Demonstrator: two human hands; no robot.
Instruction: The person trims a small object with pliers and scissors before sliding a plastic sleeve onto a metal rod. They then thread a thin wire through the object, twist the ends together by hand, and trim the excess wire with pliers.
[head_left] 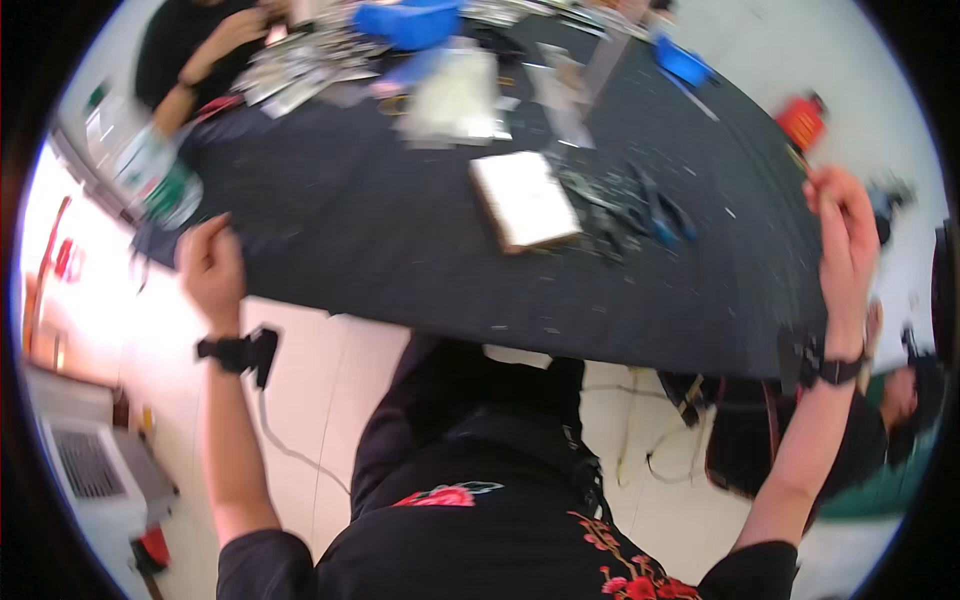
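Observation:
My left hand (pixel 212 265) is raised by the left edge of the table, just below a large clear plastic bottle (pixel 150 165) with a green label. Its fingers are curled in, and nothing shows in them. Far to the right, my right hand (pixel 846 230) is held up past the table's edge, fingers bent and closed, with nothing seen in it. Both wrists wear black straps with a small device. Between the hands, well apart from both, a white-topped block or stack (pixel 525 200) lies on the black tabletop (pixel 370 230). Right beside it are several pliers-like tools (pixel 660 205), blurred.
Clear plastic bags (pixel 455 100), a heap of flat silvery packets (pixel 310 65) and a blue bin (pixel 410 22) lie at the far side. Another person's arm (pixel 205 55) rests there. A small blue tray (pixel 683 62) and a red fire extinguisher (pixel 801 122) are at far right. Cables run across the floor.

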